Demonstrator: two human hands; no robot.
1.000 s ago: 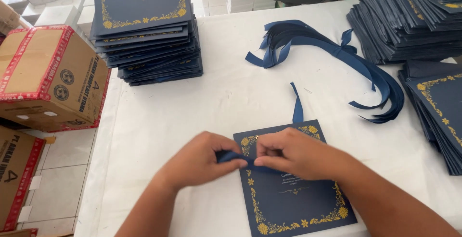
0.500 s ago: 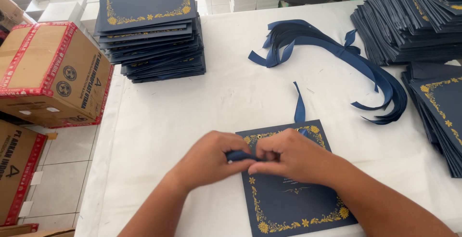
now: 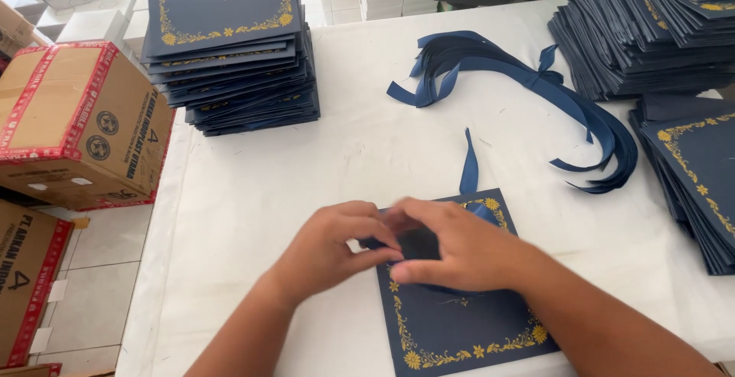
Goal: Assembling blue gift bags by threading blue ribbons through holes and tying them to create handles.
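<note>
Both hands met over the upper edge of a navy card [image 3: 459,323] with gold floral trim, which lay flat near the front of the white table [image 3: 367,147]. The left hand [image 3: 333,251] pinched a navy ribbon [image 3: 468,169] against the card, fingers curled; the right hand [image 3: 459,251] covered the same spot, fingertips pressed down. The ribbon's free end ran up onto the table. A card stack [image 3: 230,48] stood at far left, a ribbon bundle [image 3: 528,86] beyond, more stacks [image 3: 651,32] at right, cartons [image 3: 76,124] beside the table.
</note>
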